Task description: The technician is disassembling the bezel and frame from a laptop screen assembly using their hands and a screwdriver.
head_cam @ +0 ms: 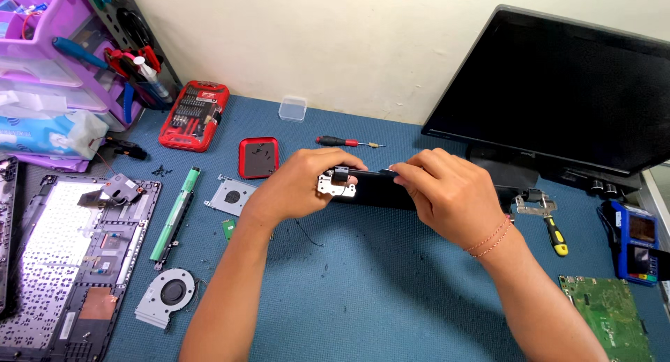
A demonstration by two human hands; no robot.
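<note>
Black hinged panel (373, 189) above the mat, pinched between both hands' closed fingers (335, 168).

Circuit board (611, 319) cut off below.

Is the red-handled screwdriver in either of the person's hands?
No. The red-handled screwdriver lies on the blue mat behind the hands, while the left hand and right hand both hold a black part.

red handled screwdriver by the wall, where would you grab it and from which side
Grip the red screwdriver by its thick red and black handle, coming straight down from above. It lies flat on the blue mat, handle to the left, thin shaft pointing right, with bare mat around it, so fingers can close across the handle.
</note>
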